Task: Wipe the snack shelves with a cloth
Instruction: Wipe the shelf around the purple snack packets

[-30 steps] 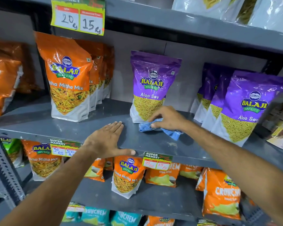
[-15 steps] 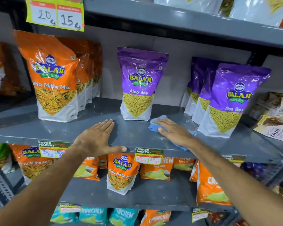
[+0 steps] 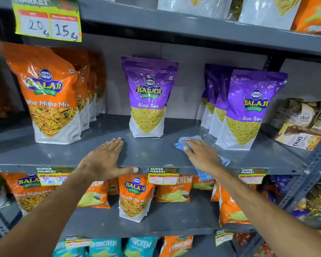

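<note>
A grey metal shelf (image 3: pixel 152 154) runs across the middle of the head view. My right hand (image 3: pixel 202 154) lies flat on a blue checked cloth (image 3: pixel 183 142), pressing it on the shelf between a single purple Aloo Sev bag (image 3: pixel 148 97) and a row of purple Aloo Sev bags (image 3: pixel 248 108). Part of the cloth hangs over the shelf's front edge under my wrist. My left hand (image 3: pixel 104 160) rests flat on the shelf's front edge, fingers spread, thumb over the lip, holding nothing.
Orange Mitha Mix bags (image 3: pixel 48 97) stand at the left of the shelf, oats packs (image 3: pixel 302 125) at the right. A yellow price sign (image 3: pixel 48 21) hangs from the shelf above. Price tags (image 3: pixel 163 176) line the front edge. Lower shelves hold more snack bags (image 3: pixel 135 197).
My right hand has slid the cloth rightward along the shelf, from in front of the single Aloo Sev bag towards the row of purple bags. My left hand has stayed put.
</note>
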{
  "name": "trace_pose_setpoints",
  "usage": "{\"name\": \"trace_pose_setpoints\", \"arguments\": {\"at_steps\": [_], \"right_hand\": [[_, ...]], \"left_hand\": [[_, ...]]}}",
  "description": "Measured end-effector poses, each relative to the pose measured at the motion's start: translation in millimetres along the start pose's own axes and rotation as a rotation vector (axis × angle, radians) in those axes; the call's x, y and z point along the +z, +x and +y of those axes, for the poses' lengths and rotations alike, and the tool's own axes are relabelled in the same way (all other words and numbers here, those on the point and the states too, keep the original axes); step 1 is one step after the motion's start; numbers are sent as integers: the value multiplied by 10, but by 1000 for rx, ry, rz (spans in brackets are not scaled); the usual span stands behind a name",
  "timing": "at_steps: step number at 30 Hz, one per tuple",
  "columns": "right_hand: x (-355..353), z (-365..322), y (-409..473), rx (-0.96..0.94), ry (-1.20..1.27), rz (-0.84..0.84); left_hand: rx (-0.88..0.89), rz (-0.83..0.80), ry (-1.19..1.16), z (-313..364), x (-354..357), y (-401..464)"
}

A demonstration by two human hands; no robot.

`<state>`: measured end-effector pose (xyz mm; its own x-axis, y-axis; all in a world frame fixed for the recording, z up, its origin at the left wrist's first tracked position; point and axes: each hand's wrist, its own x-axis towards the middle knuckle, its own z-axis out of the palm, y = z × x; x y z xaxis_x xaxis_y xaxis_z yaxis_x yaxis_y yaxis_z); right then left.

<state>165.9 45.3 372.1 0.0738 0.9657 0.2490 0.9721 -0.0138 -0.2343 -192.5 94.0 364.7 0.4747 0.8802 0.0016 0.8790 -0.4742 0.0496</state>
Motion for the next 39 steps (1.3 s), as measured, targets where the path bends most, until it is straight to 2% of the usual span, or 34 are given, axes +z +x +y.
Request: {"name": "trace_pose_setpoints", "arguments": {"at_steps": [5, 9, 12, 14, 16, 18, 19, 22, 24, 31, 34, 39], "right_hand": [[213, -794, -38, -161, 66, -20], [267, -1223, -314, -319, 95, 40], [215, -1188, -500, -426, 219, -14], [107, -1068, -590, -406, 446, -95], [8, -861, -563, -304, 562, 12], [-45, -585, -427, -168, 478, 153], [-55, -451, -347, -105, 388, 169], [9, -236, -169, -2, 91, 70], [40, -321, -138, -65, 40, 21], [12, -722, -402, -344, 137, -22], [-97, -513, -472, -369, 151, -9], [-187, 309, -515, -312, 137, 51]], "left_hand": [[13, 8, 5, 8, 0, -5], [25, 20, 5, 0, -7, -7], [51, 42, 27, -27, 2, -2], [55, 50, 12, -30, 5, -3], [49, 50, -15, -18, 3, -7], [48, 51, -7, -2, 1, -15], [49, 53, 0, 1, 1, -17], [55, 57, 9, -1, -3, -18], [70, 80, 15, -15, 16, -21], [246, 202, -6, 208, 88, -101], [281, 192, -24, 664, 85, 0], [319, 153, -72, 1590, 41, 460]]}}
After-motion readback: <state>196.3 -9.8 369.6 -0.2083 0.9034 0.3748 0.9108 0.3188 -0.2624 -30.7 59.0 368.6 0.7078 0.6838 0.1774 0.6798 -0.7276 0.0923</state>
